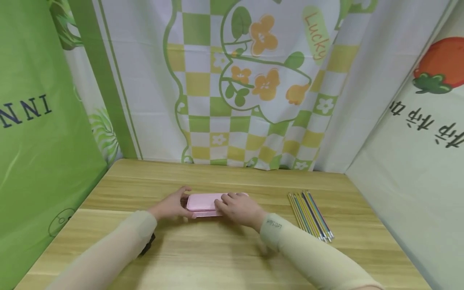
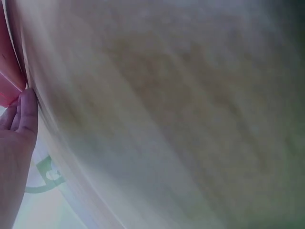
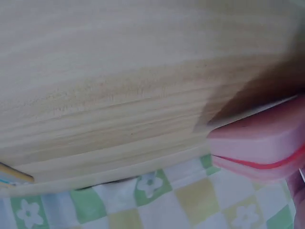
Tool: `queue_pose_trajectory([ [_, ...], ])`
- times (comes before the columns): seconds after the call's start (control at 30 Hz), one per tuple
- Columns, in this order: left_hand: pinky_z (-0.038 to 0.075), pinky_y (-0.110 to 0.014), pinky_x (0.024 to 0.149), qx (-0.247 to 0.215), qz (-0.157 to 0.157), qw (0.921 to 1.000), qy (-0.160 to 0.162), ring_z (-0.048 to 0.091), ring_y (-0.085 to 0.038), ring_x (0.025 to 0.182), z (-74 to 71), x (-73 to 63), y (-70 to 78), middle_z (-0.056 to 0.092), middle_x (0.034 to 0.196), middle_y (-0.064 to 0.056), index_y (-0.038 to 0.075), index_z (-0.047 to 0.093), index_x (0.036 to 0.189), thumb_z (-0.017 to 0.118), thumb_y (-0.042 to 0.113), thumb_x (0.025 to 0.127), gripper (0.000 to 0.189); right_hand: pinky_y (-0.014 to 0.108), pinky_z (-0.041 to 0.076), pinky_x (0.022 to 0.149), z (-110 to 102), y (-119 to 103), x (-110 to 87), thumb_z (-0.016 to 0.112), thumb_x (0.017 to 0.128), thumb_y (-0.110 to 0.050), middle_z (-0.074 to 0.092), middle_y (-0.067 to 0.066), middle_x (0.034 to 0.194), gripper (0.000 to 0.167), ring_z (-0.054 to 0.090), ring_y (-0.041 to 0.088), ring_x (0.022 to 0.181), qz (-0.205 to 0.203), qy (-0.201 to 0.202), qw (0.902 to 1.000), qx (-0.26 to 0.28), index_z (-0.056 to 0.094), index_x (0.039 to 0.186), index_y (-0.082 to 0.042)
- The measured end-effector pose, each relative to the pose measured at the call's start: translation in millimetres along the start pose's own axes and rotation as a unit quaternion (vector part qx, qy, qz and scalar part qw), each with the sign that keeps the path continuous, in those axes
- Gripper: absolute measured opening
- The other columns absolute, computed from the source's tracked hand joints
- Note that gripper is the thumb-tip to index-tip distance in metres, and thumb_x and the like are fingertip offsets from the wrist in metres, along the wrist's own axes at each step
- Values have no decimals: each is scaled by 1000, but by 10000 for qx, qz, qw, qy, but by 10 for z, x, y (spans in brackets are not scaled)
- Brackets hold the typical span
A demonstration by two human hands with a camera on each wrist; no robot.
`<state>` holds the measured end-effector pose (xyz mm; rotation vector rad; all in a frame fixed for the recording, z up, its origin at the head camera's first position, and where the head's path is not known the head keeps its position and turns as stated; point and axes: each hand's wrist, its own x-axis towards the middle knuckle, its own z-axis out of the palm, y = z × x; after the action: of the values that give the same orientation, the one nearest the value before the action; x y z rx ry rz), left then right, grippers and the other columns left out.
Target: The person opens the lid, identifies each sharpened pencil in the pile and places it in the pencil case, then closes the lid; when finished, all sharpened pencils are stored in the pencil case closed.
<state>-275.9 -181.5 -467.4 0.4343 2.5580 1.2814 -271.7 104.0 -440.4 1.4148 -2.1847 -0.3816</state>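
A pink pencil case [image 1: 201, 202] lies lengthwise on the wooden table. My left hand [image 1: 172, 206] holds its left end, thumb along the front and fingers at the back. Across the right part of the lid, my right hand [image 1: 241, 208] grips the case with bent fingers and covers that end. In the left wrist view, fingertips of the left hand [image 2: 24, 117] touch the case [image 2: 8, 71]. The right wrist view shows a red line along the side of the case [image 3: 267, 143], with the right hand [image 3: 299, 195] mostly cut off by the frame.
Several pencils [image 1: 311, 215] lie side by side to the right of the case. A small black object [image 1: 148, 244] shows beside the left forearm. Patterned curtains [image 1: 253, 141] border the wooden table [image 1: 203, 257] at the back and sides.
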Motion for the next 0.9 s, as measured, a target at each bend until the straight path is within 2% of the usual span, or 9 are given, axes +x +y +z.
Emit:
queue_pose_trajectory([
  [0.17, 40, -57, 112, 279, 137, 9995, 35, 56, -43, 124, 33, -23, -51, 56, 136, -29, -8, 26, 154, 97, 15, 69, 113, 29, 55, 62, -16, 112, 52, 65, 104, -18, 56, 2, 88, 15, 59, 17, 74, 555, 435, 9946, 763, 60, 114, -9],
  [0.27, 37, -56, 114, 286, 149, 9994, 100, 55, -43, 128, 69, -16, -87, 56, 139, -28, -10, 26, 153, 98, 15, 66, 116, 31, 55, 67, -29, 193, 101, 68, 101, -12, 58, 4, 91, 13, 57, 20, 79, 1102, 758, 9851, 1078, 62, 113, -8],
  [0.4, 39, -54, 113, 355, 288, 9989, 96, 56, -40, 127, 128, -15, -106, 57, 139, -27, -12, 34, 150, 98, 14, 65, 109, 39, 55, 83, 12, 306, 162, 69, 98, -4, 64, 8, 97, 10, 61, 27, 93, 1958, 932, 9698, 1112, 68, 108, -7],
  [0.5, 43, -53, 110, 469, 635, 9969, -25, 60, -33, 120, 156, -15, -104, 62, 133, -21, -10, 46, 145, 95, 14, 67, 96, 43, 54, 91, 63, 370, 204, 68, 98, -3, 68, 9, 101, 11, 64, 30, 100, 2403, 768, 9626, 986, 72, 107, -8],
  [0.63, 42, -53, 110, 626, 1050, 9925, -56, 58, -31, 119, 183, -22, -90, 63, 131, -16, -8, 53, 141, 94, 14, 68, 87, 44, 53, 97, 107, 401, 252, 65, 99, -3, 70, 11, 109, 15, 65, 30, 106, 2540, 413, 9616, 954, 73, 112, -5],
  [0.77, 39, -55, 112, 879, 991, 9911, 161, 54, -37, 125, 184, -40, -65, 59, 134, -21, -9, 52, 140, 96, 15, 65, 90, 44, 49, 105, 112, 400, 315, 60, 102, -3, 69, 17, 119, 23, 64, 33, 114, 2592, -25, 9593, 1123, 69, 123, 2],
  [0.9, 39, -54, 112, 1021, 790, 9913, 247, 54, -38, 125, 187, -46, -34, 58, 132, -22, -9, 52, 138, 97, 16, 64, 90, 46, 46, 109, 117, 398, 360, 55, 104, -4, 66, 19, 129, 30, 60, 35, 123, 2802, -447, 9483, 1419, 65, 131, 4],
])
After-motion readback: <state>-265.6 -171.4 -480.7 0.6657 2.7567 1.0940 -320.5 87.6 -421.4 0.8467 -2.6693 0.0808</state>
